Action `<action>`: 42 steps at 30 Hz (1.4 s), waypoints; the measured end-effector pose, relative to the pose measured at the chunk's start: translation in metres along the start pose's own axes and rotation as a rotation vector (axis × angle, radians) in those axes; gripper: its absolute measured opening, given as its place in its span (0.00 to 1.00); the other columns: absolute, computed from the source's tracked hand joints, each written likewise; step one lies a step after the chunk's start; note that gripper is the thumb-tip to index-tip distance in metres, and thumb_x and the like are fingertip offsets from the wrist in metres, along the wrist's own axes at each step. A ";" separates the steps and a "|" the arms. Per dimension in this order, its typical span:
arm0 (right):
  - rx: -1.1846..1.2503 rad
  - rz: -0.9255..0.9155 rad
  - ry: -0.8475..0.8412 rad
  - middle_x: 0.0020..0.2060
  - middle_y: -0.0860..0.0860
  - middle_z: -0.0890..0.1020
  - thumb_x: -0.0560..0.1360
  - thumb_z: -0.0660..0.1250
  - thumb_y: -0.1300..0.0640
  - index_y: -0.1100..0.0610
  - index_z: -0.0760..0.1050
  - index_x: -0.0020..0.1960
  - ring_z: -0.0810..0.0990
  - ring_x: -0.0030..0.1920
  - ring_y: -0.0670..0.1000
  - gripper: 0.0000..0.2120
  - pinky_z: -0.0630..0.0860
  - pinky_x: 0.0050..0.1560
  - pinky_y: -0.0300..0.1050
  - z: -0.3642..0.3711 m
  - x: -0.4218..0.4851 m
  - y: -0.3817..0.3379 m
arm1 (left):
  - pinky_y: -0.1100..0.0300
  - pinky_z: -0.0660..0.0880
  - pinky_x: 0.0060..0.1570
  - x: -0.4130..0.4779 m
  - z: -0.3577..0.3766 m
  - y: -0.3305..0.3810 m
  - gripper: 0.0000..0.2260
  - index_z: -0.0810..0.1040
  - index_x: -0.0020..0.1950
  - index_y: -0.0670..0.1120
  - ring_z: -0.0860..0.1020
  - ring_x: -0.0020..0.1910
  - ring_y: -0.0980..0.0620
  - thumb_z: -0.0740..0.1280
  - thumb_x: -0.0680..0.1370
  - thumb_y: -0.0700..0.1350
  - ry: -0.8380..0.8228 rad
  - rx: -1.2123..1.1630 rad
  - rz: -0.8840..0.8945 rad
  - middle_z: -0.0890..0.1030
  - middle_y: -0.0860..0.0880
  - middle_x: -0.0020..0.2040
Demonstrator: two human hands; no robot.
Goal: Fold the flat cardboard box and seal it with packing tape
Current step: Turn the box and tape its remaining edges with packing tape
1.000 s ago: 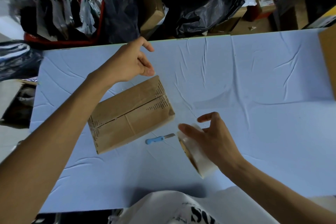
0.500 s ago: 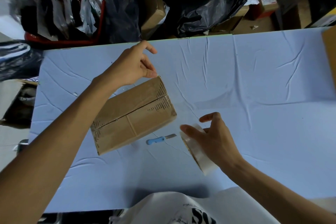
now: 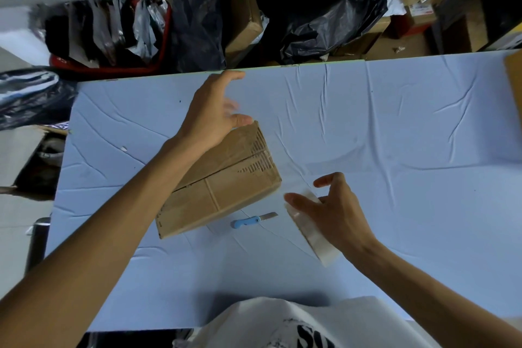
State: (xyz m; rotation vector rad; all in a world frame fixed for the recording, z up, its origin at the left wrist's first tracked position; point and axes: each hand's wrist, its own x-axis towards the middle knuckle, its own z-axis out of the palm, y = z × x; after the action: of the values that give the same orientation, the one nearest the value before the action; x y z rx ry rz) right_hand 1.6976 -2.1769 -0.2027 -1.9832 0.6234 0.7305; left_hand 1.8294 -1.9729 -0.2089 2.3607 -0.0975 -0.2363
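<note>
On blue-covered table (image 3: 395, 135), centre-left: folded cardboard box (image 3: 226, 186), askew, flap seam up. Dark print at far end, unreadable. Over far corner: left hand (image 3: 211, 118), fingers loosely spread, holding nothing; contact unclear, blurred. Just right of box: right hand (image 3: 336, 212) curled round clear tape roll (image 3: 313, 237). Between them: blue knife (image 3: 248, 221). Shirt (image 3: 282, 328) lettering cut off.

The box (image 3: 223, 181) lies on the counter (image 3: 395, 121). The knife (image 3: 248, 222) lies just before the box's near right side. Right of the box, past the knife, the right hand (image 3: 336, 212) holds the tape roll (image 3: 313, 234). The left hand (image 3: 211, 116) is at the box's far corner.
</note>
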 end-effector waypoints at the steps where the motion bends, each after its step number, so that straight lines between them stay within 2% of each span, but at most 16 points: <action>1: -0.012 -0.003 -0.005 0.47 0.51 0.78 0.69 0.71 0.40 0.50 0.61 0.56 0.76 0.38 0.45 0.26 0.66 0.30 0.36 0.001 0.000 0.001 | 0.63 0.70 0.54 -0.002 0.000 -0.001 0.32 0.70 0.68 0.49 0.74 0.58 0.51 0.78 0.67 0.45 0.043 0.063 0.026 0.70 0.48 0.67; 2: -0.015 -0.003 -0.008 0.48 0.51 0.78 0.69 0.71 0.40 0.51 0.61 0.56 0.76 0.39 0.45 0.27 0.66 0.30 0.36 0.001 0.000 0.002 | 0.63 0.69 0.53 -0.004 -0.001 -0.001 0.31 0.71 0.66 0.48 0.71 0.59 0.50 0.78 0.65 0.46 0.090 0.112 0.056 0.70 0.47 0.65; 4: 0.005 0.001 -0.007 0.49 0.52 0.78 0.69 0.72 0.41 0.51 0.62 0.57 0.76 0.40 0.46 0.27 0.67 0.31 0.37 0.002 -0.001 0.003 | 0.63 0.72 0.47 -0.009 -0.003 0.001 0.24 0.75 0.58 0.47 0.73 0.52 0.52 0.78 0.65 0.47 0.133 0.125 0.130 0.75 0.47 0.56; 6: 0.014 0.001 -0.005 0.50 0.52 0.78 0.69 0.73 0.41 0.52 0.63 0.58 0.76 0.41 0.46 0.27 0.68 0.32 0.38 0.003 -0.002 0.004 | 0.61 0.77 0.42 -0.016 -0.002 0.005 0.14 0.78 0.52 0.45 0.77 0.43 0.55 0.76 0.69 0.44 0.061 0.102 0.211 0.79 0.49 0.47; 9: 0.004 -0.003 -0.005 0.50 0.52 0.78 0.69 0.72 0.41 0.52 0.62 0.57 0.76 0.40 0.46 0.27 0.68 0.31 0.38 0.003 -0.002 0.005 | 0.60 0.79 0.46 -0.025 0.001 0.006 0.04 0.81 0.49 0.45 0.79 0.43 0.58 0.71 0.74 0.41 -0.012 0.117 0.292 0.82 0.51 0.45; 13: -0.007 -0.007 -0.002 0.50 0.52 0.78 0.69 0.72 0.42 0.51 0.62 0.57 0.75 0.40 0.46 0.27 0.68 0.31 0.38 0.003 -0.002 0.007 | 0.66 0.77 0.48 -0.031 -0.001 0.003 0.06 0.82 0.52 0.45 0.79 0.46 0.57 0.68 0.77 0.40 -0.085 0.103 0.315 0.82 0.51 0.48; 17: -0.017 -0.017 0.010 0.48 0.53 0.78 0.69 0.73 0.43 0.52 0.62 0.56 0.75 0.39 0.47 0.26 0.69 0.32 0.39 0.002 -0.003 0.007 | 0.69 0.76 0.50 -0.033 -0.005 0.004 0.10 0.80 0.56 0.49 0.79 0.49 0.58 0.69 0.76 0.47 -0.213 0.100 0.303 0.80 0.53 0.52; 23: -0.023 -0.019 0.015 0.50 0.54 0.79 0.68 0.73 0.41 0.52 0.62 0.56 0.78 0.45 0.54 0.27 0.73 0.38 0.46 0.005 -0.002 0.006 | 0.76 0.70 0.45 -0.030 -0.005 0.007 0.08 0.81 0.54 0.51 0.76 0.48 0.60 0.68 0.77 0.44 -0.281 0.097 0.252 0.74 0.57 0.50; 27: -0.025 -0.030 0.029 0.49 0.54 0.79 0.68 0.73 0.41 0.51 0.63 0.55 0.78 0.42 0.52 0.26 0.72 0.34 0.43 0.004 0.000 0.003 | 0.70 0.70 0.49 -0.025 -0.008 0.008 0.14 0.79 0.58 0.52 0.74 0.50 0.59 0.71 0.73 0.51 -0.350 0.147 0.235 0.73 0.57 0.52; 30: -0.037 -0.038 0.026 0.48 0.54 0.79 0.69 0.73 0.42 0.52 0.63 0.56 0.78 0.42 0.52 0.26 0.73 0.34 0.44 0.004 0.000 0.002 | 0.63 0.70 0.49 -0.021 -0.009 0.011 0.17 0.79 0.59 0.52 0.73 0.50 0.57 0.73 0.71 0.52 -0.377 0.259 0.277 0.72 0.55 0.54; 33: -0.033 -0.034 0.027 0.48 0.54 0.79 0.68 0.73 0.41 0.51 0.63 0.56 0.78 0.42 0.52 0.26 0.73 0.34 0.43 0.004 0.000 0.002 | 0.63 0.68 0.49 -0.017 -0.007 0.010 0.18 0.78 0.59 0.51 0.72 0.51 0.57 0.73 0.71 0.51 -0.368 0.284 0.310 0.73 0.55 0.55; 38: -0.023 -0.031 0.024 0.49 0.53 0.79 0.68 0.73 0.40 0.51 0.63 0.56 0.78 0.42 0.51 0.27 0.72 0.34 0.43 0.003 0.001 0.001 | 0.59 0.69 0.56 -0.017 -0.004 0.003 0.17 0.77 0.60 0.50 0.70 0.56 0.56 0.71 0.73 0.50 -0.371 0.264 0.357 0.74 0.55 0.56; 42: -0.015 -0.036 0.021 0.49 0.53 0.79 0.67 0.73 0.40 0.51 0.63 0.56 0.78 0.42 0.51 0.27 0.71 0.34 0.43 0.002 0.001 -0.002 | 0.63 0.66 0.57 -0.020 -0.002 0.000 0.15 0.76 0.61 0.52 0.67 0.57 0.58 0.71 0.74 0.45 -0.354 0.226 0.372 0.73 0.57 0.57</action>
State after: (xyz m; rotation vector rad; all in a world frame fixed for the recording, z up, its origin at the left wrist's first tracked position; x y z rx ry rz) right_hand 1.6989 -2.1744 -0.2034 -2.0128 0.5954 0.6953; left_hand 1.8106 -1.9687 -0.2048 2.4419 -0.7593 -0.4772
